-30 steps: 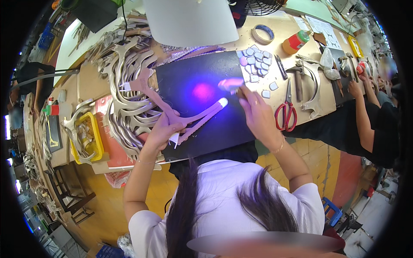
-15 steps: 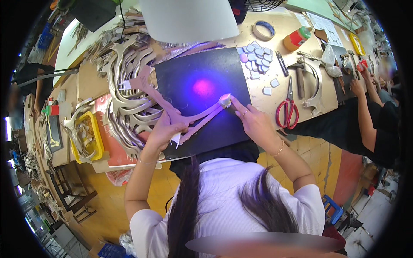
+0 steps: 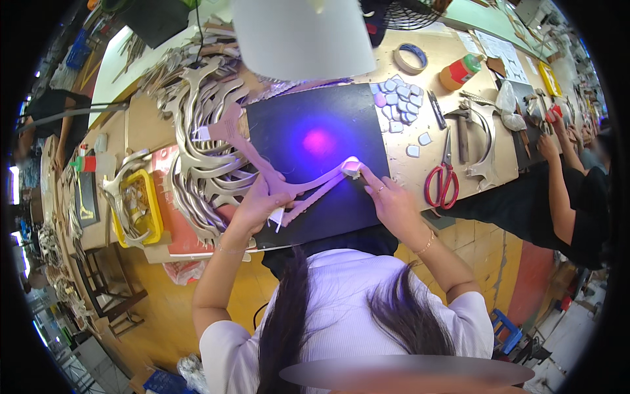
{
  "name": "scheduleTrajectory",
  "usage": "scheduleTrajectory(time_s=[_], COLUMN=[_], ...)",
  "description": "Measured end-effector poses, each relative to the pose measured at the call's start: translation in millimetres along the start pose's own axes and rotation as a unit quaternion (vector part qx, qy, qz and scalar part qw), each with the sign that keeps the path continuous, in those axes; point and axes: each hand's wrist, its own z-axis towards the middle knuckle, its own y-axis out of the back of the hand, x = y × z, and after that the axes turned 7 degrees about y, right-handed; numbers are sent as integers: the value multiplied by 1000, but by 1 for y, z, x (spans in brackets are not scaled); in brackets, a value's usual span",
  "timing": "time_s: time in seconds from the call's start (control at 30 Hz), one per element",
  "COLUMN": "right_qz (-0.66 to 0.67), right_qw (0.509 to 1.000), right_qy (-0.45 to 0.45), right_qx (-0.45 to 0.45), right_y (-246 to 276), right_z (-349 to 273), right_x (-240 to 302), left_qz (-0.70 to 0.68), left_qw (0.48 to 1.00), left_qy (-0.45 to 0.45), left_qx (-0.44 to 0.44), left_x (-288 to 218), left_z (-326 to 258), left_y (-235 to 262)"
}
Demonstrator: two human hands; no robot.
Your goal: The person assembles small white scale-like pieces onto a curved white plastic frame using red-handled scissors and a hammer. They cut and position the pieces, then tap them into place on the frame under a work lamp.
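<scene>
Left hand [image 3: 257,205] pressed flat on forked pink strap piece [image 3: 289,190], pinning it to black mat [image 3: 315,157] on bench [image 3: 420,164] | right hand [image 3: 392,200] pinching small pale patch [image 3: 352,167] onto strap tip, under lamp glow | red scissors [image 3: 441,182] within reach at right

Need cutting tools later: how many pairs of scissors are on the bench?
1: red-handled scissors lie on the workbench, just beyond the right hand; others may be hidden under clutter.
</scene>
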Motion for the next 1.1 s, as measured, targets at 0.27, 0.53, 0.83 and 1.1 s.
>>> scheduleTrajectory(time_s=[0.27,0.53,0.83,1.1], right_qz=[-31,76,313,441], right_qw=[995,986,938,885], right_qy=[-45,105,-36,-149], right_qx=[-82,-106,147,8], right_y=[-10,-23,80,171], right_z=[49,73,33,-27], right_x=[-21,-12,1,-17], left_qz=[-9,76,252,388], left_qw=[999,994,951,854], left_qy=[27,49,-15,-284], left_qx=[-21,66,179,200], left_x=[-8,-14,-23,-55], left_z=[-31,-49,-17,-17], left_y=[11,-13,-113,-169])
